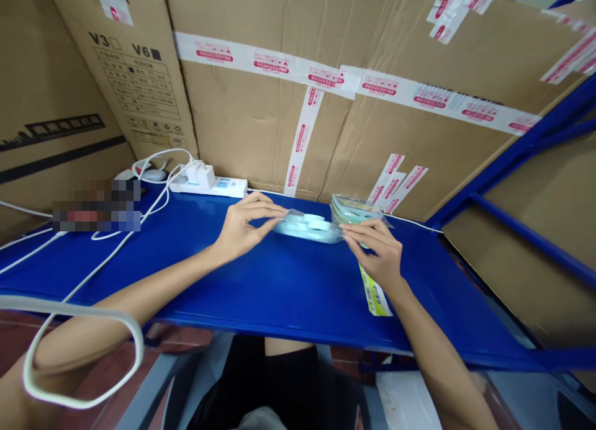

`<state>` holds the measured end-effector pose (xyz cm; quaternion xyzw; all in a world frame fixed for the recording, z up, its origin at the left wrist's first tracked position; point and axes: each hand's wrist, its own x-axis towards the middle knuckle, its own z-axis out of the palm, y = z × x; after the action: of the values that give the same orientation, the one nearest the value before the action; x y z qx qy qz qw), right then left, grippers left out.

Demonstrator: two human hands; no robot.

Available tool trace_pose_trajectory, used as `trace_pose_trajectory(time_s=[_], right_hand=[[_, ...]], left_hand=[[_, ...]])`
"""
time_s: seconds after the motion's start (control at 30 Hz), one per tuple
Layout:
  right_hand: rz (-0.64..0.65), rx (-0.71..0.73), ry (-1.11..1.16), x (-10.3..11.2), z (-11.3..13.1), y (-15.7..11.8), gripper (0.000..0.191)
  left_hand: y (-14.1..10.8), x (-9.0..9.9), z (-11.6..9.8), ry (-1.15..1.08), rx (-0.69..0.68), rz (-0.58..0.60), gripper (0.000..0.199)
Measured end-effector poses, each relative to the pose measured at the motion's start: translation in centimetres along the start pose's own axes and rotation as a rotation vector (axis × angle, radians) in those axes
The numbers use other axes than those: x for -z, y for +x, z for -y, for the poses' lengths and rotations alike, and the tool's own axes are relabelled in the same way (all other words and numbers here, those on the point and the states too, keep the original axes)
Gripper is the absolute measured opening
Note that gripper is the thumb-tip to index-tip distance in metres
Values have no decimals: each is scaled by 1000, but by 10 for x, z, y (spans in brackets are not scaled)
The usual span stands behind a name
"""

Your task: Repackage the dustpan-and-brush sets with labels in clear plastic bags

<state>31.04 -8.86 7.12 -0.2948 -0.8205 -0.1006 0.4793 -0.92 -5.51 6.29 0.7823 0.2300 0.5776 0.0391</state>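
Between my two hands a clear plastic bag with pale turquoise pieces inside (pixel 310 227) is stretched out over the blue table. My left hand (pixel 249 226) pinches the bag's left end between thumb and fingers. At the bag's right end, my right hand (pixel 378 247) has its fingers closed on the plastic. Just behind my right hand lies another clear bag with similar turquoise items (pixel 352 209). A yellow and white printed card (pixel 376 295) lies on the table beneath my right wrist.
A white power strip (pixel 228 187) with plugs stands along the back of the blue table (pixel 279 287). White cables (pixel 112 254) loop over the left side and my left forearm. Taped cardboard (pixel 242 120) walls the back; a blue metal frame (pixel 503 160) rises at the right.
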Motion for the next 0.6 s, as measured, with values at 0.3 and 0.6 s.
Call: trace_pose_trajectory(time_s=[0.3, 0.6], right_hand=[[-152, 40, -2, 8, 16, 6, 23], [-179, 65, 72, 4, 19, 2, 22]], left_hand=[[4, 5, -15, -14, -96, -105, 16], [0, 0, -18, -62, -65, -111, 13]])
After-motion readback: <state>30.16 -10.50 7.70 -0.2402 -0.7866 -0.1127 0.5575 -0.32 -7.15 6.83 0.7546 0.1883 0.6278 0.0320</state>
